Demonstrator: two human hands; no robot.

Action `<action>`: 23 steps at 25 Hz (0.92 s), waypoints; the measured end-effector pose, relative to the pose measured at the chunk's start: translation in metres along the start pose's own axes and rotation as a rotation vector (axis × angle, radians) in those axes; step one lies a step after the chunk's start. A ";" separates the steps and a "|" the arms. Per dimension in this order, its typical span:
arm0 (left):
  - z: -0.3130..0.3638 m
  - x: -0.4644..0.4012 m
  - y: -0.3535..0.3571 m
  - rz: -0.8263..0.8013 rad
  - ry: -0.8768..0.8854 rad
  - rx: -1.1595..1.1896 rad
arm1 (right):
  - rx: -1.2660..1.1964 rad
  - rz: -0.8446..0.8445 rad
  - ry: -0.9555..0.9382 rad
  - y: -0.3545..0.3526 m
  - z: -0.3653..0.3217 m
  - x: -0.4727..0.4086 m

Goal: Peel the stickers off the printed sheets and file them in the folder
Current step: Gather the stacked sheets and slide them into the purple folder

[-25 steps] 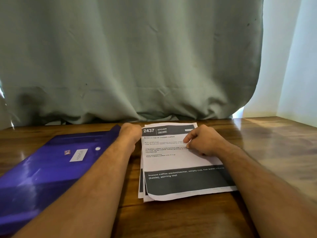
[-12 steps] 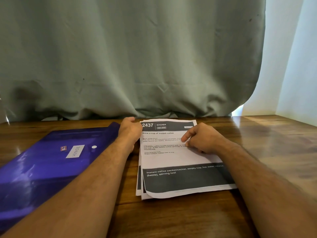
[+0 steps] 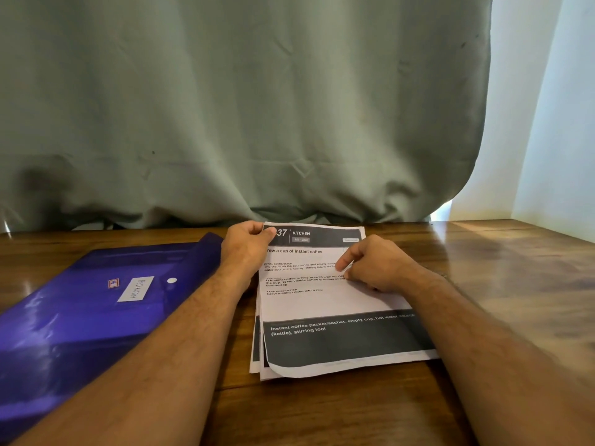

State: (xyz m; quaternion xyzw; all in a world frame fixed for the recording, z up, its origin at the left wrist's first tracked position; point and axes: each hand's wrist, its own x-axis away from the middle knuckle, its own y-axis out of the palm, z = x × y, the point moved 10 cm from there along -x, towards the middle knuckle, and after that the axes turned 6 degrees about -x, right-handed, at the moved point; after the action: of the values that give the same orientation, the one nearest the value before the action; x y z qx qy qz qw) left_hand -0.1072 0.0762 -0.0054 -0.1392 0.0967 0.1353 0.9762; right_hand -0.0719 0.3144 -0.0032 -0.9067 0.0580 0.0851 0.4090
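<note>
A small stack of printed sheets [image 3: 322, 304] lies on the wooden table in front of me; the top one is headed "KITCHEN" with black bands at top and bottom. My left hand [image 3: 246, 249] grips the top sheet's far left corner, thumb over the number. My right hand [image 3: 375, 265] rests on the right side of the top sheet, thumb and forefinger pinched together at the paper; what they pinch is too small to tell. A purple plastic folder [image 3: 80, 320] with a white label and a snap button lies to the left, under my left forearm.
The wooden table [image 3: 515, 284] stretches bare to the right of the sheets. A grey-green curtain [image 3: 241, 107] hangs along the table's far edge, and a pale wall stands at the right.
My left hand has slid from beside the stack onto the top sheet's far left corner and closed on it. My right hand has stayed in the same spot, pinching.
</note>
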 end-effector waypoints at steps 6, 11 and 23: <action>0.000 0.000 0.006 -0.010 -0.050 -0.044 | -0.056 0.321 -0.022 -0.043 0.006 -0.003; -0.003 -0.003 0.002 0.034 -0.065 -0.001 | -0.145 0.419 0.039 -0.054 0.029 -0.013; 0.005 0.003 -0.009 0.111 -0.057 0.196 | -0.614 0.188 0.019 -0.038 0.035 -0.020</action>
State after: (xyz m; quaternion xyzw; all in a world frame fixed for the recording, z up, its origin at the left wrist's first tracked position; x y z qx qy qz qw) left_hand -0.1015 0.0699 0.0007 -0.0336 0.0892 0.1828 0.9785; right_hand -0.0884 0.3663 0.0063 -0.9792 0.1171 0.1275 0.1061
